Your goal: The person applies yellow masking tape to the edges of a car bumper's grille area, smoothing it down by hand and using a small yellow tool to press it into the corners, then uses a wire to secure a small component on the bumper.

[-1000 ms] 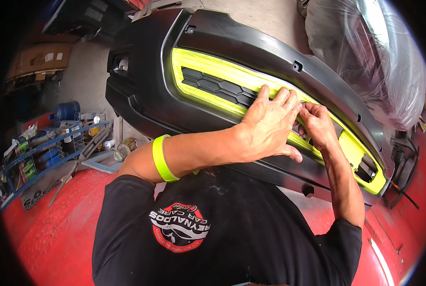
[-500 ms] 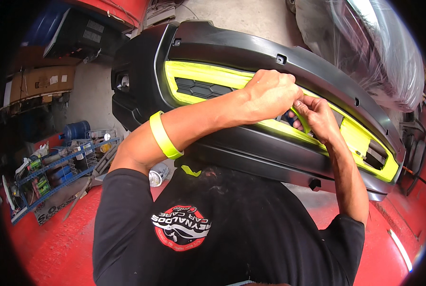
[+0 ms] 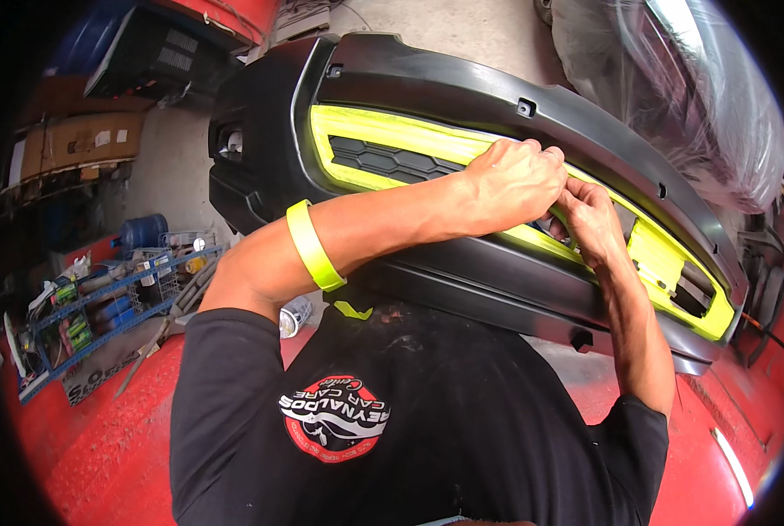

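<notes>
A black car bumper [image 3: 462,74] lies across in front of me, its grille opening framed in bright yellow-green masking tape [image 3: 392,131]. Over the middle of that opening my left hand [image 3: 516,180] is closed, its fingertips turned down and hidden. Right beside it, my right hand [image 3: 589,217] pinches at the opening's upper edge; the strip of tape seen in it a moment before is mostly hidden now. A ring of yellow-green tape [image 3: 313,245] is worn around my left forearm. One short tape piece [image 3: 353,310] clings to my black shirt.
Plastic sheeting [image 3: 707,114] covers a large object at the far right. To the left stand a blue rack [image 3: 111,320] with bottles and tools, a cardboard box [image 3: 81,145] and a black appliance [image 3: 168,53]. A clear plastic container [image 3: 295,316] sits by my left elbow.
Both hands have shifted slightly right and down along the grille opening and drawn closer together. The loose yellow-green strip between them has dropped mostly out of sight.
</notes>
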### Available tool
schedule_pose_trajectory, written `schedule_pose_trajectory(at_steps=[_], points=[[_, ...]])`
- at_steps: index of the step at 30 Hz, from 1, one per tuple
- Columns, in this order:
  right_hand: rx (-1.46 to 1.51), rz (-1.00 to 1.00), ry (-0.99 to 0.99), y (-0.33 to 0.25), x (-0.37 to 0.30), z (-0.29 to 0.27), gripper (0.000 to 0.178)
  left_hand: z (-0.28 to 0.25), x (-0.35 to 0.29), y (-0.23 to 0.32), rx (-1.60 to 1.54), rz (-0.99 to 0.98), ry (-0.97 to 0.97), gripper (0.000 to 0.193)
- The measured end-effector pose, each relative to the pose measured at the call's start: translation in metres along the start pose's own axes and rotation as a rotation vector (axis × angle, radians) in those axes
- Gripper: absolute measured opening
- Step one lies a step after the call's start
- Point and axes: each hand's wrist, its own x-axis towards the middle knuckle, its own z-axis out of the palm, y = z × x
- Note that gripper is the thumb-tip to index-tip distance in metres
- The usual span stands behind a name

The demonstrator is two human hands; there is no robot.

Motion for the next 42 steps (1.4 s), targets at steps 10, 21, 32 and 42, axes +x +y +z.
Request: schedule_pose_trajectory(at_steps=[10,21,32,42], points=[[-0.702,-0.405,-0.199,-0.003,-0.006,-0.012,0.021,-0.002,0.005,0.001,-0.125,-0.126,-0.039,0.013],[-0.106,-0.282,-0.012,-0.015,-0.078,-0.048,0.017,0.01,0.017,0.023,0.005,-0.212,0.027,0.041],[-0.203,-0.485,0.168,-0.028,-0.094,-0.016,0.069,-0.014,-0.007,0.003,-0.498,-0.109,0.188,0.024],[-0.234,-0.604,-0.025,-0.053,-0.08,0.025,0.075,-0.066,-0.068,0.011,-0.865,-0.35,0.358,0.036]])
